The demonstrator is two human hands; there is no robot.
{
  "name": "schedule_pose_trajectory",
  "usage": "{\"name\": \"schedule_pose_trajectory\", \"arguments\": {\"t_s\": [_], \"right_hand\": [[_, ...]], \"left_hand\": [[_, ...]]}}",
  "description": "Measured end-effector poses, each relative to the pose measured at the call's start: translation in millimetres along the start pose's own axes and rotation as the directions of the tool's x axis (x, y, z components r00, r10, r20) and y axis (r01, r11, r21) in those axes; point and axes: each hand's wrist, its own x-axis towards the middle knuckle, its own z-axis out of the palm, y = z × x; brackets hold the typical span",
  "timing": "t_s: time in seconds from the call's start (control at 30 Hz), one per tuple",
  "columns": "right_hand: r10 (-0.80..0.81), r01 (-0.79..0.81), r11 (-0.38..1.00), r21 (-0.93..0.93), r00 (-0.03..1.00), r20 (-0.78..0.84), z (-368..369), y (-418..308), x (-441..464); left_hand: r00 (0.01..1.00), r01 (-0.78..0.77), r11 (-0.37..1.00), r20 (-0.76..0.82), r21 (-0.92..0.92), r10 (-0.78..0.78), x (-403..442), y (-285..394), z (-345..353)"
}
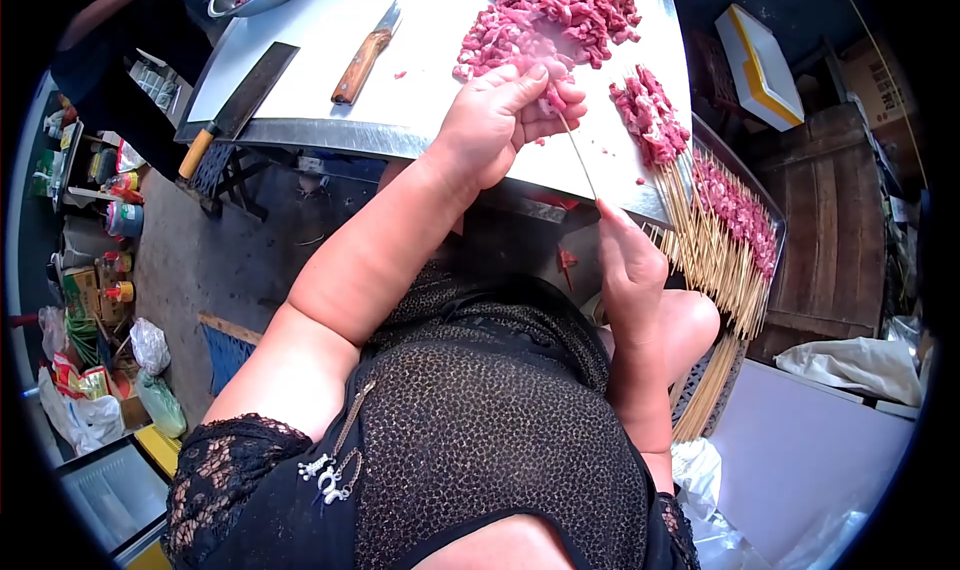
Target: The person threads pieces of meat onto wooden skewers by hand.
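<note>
My left hand (510,110) is closed on a small piece of raw meat (552,98) at the front of the pale table. A thin wooden skewer (577,157) runs from that meat down to my right hand (630,250), whose fingers pinch its lower end. Just beyond my left hand lies a heap of cut raw meat (590,10). Several loaded skewers (652,120) rest on the table's right side, their bare sticks over the edge. More loaded skewers (735,210) fill a tray beside the table.
A cleaver (255,95) and a wooden-handled knife (368,60) lie on the table (300,30). A co-worker's arm (115,5) reaches to a metal bowl (235,8) at the top left. Bare sticks (708,390) sit low at right. A white foam box (760,70) stands beyond.
</note>
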Motion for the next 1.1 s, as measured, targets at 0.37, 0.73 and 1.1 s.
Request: {"name": "schedule_pose_trajectory", "arguments": {"t_s": [0.37,0.73,1.1], "right_hand": [[0.237,-0.252,0.954,0.163,0.965,0.108,-4,-11,-1],[0.287,-0.296,0.939,0.177,0.955,0.076,-45,-13,-51],[0.658,-0.702,0.674,0.231,0.428,-0.62,-189,41,-252]], "left_hand": [[0.993,0.067,0.996,0.093,0.061,-0.072,-9,-10,4],[0.99,0.059,0.997,0.124,0.045,-0.064,-16,-37,30],[0.862,0.227,0.967,0.485,-0.116,-0.144,11,8,-2]]}}
